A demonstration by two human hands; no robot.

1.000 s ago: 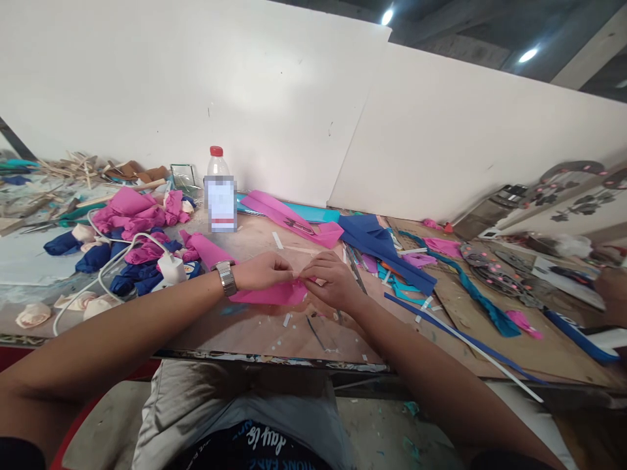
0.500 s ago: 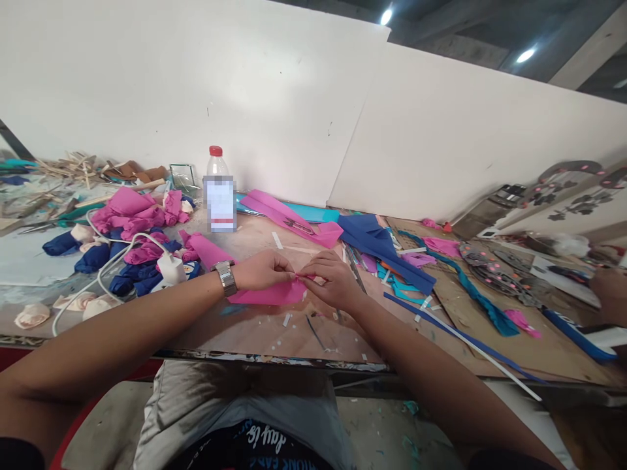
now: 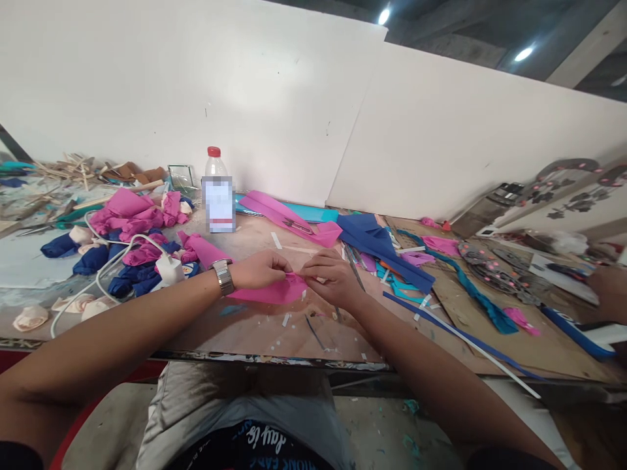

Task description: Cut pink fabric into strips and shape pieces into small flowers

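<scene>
A strip of pink crepe paper (image 3: 267, 292) stretches under my hands and back toward the pink pile on the left. My left hand (image 3: 262, 269), with a metal watch at the wrist, pinches the strip near its right end. Close beside it, my right hand (image 3: 329, 277) has its fingers closed at that same end of the paper; the exact spot between the fingertips is partly hidden. Behind the hands lie another pink strip (image 3: 289, 219) with small scissors (image 3: 298, 226) on it and a folded blue paper piece (image 3: 375, 241).
Rolled pink and blue paper flowers (image 3: 130, 212) and a white cable with plug (image 3: 169, 267) crowd the left. A red-capped bottle (image 3: 214, 163) stands by the white wall panel. On the right are cardboard (image 3: 482, 346), a long white stick (image 3: 482, 356) and another person's hand (image 3: 607, 294).
My fingertips have shifted slightly at the end of the pink strip, with less pink showing between them. The view has moved a little; the rest stays in place.
</scene>
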